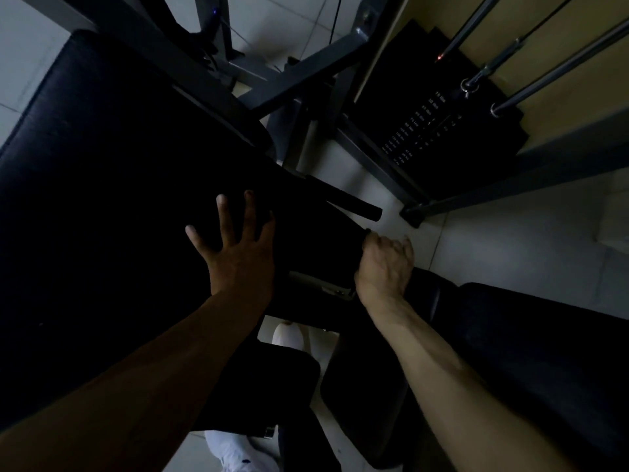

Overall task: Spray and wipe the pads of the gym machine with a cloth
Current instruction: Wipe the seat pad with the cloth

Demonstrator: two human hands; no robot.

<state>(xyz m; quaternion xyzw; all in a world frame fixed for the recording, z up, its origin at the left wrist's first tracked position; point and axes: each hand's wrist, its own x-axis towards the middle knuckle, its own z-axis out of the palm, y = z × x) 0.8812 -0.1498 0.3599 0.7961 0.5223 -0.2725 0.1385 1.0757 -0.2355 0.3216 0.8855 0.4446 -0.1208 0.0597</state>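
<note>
Left hand lies flat, fingers spread, on the large black padded backrest; right hand curls over its dark edge, contents indiscernible; wiping progress unclear.

One head-worn wide-angle view looks steeply down, close over the black pad filling the frame's left, floor at right.

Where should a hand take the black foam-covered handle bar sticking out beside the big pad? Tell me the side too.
Grip the handle bar on its foam sleeve near the free rounded end, coming from the floor side at the right. That end juts clear; the big pad crowds its other end.
</note>
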